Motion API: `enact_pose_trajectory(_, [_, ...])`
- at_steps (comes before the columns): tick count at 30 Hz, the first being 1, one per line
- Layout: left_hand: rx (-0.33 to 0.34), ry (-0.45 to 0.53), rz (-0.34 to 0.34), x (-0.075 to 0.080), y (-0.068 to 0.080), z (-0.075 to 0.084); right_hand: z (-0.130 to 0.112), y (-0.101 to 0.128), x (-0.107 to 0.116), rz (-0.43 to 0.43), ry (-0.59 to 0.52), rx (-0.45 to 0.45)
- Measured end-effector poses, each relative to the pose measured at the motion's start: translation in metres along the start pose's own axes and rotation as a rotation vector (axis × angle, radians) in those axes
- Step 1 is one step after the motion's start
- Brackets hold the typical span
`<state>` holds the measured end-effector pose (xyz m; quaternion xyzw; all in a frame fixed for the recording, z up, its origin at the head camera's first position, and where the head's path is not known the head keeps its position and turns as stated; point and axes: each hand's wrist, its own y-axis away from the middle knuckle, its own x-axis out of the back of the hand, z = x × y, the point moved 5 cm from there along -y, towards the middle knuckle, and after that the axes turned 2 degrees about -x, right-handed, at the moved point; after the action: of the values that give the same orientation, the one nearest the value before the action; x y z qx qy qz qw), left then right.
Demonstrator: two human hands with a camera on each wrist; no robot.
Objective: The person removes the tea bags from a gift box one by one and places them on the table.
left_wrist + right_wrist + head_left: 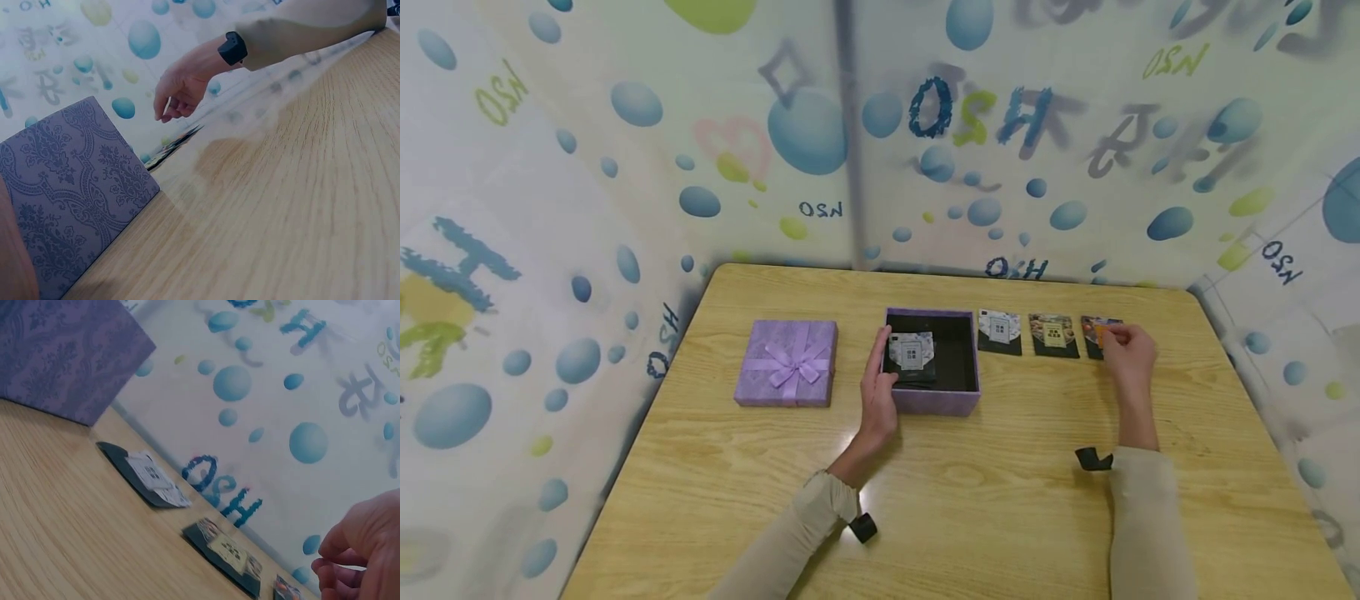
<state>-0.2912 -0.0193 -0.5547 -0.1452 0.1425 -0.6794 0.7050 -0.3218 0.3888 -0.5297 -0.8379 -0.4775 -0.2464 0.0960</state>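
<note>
My left hand rests along the left wall of an open purple box, fingers extended and thumb at the rim. Inside the box's left half lies a stack of dark packets; the top packet has a grey-white label. Above the rightmost flat packet, with an orange label, hovers my right hand. Its fingers are bent and thumb and index come close together; in the left wrist view that right hand is raised off the table, with no packet visible in it.
Left of the box sits a purple lid with a ribbon bow. Between box and right hand lie a white-labelled packet and a yellow-labelled packet in a row. A printed curtain wall borders the wooden table.
</note>
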Motion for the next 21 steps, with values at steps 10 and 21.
enact_pose_trajectory(10, [0.031,0.001,0.011,0.0,0.001,0.0,-0.028,0.02,-0.025,-0.131,-0.054,0.165])
enact_pose_trajectory(21, [0.046,-0.004,0.013,0.001,0.001,-0.001,-0.058,0.044,-0.059,-0.257,-0.016,0.245])
